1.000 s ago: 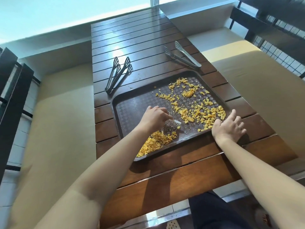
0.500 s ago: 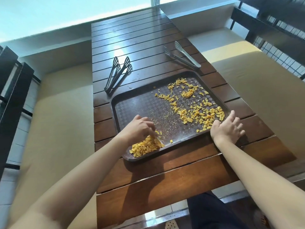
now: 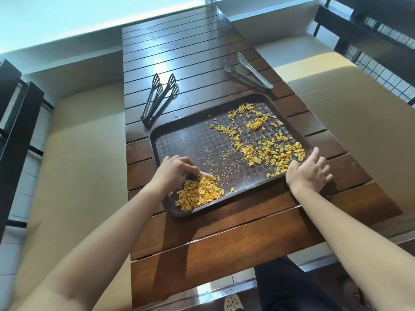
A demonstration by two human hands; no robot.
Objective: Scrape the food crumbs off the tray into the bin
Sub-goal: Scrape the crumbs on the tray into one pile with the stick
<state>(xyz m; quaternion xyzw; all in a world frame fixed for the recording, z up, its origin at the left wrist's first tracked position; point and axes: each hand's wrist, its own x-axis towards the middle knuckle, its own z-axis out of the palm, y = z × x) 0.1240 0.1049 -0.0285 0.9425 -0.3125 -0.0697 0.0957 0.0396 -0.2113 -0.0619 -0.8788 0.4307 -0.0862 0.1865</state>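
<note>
There is a single view, from a camera worn on the person's head, looking forward and steeply down along the dark slatted wooden tabletop [image 3: 179,52] toward a bright window at its far end. It sits close above the near end, both forearms reaching in from below. The wide lens bends the edges, so the outer corners read poorly.

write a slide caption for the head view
Left hand gathers yellow food crumbs on the dark brown plastic tray; right hand steadies it.
</note>
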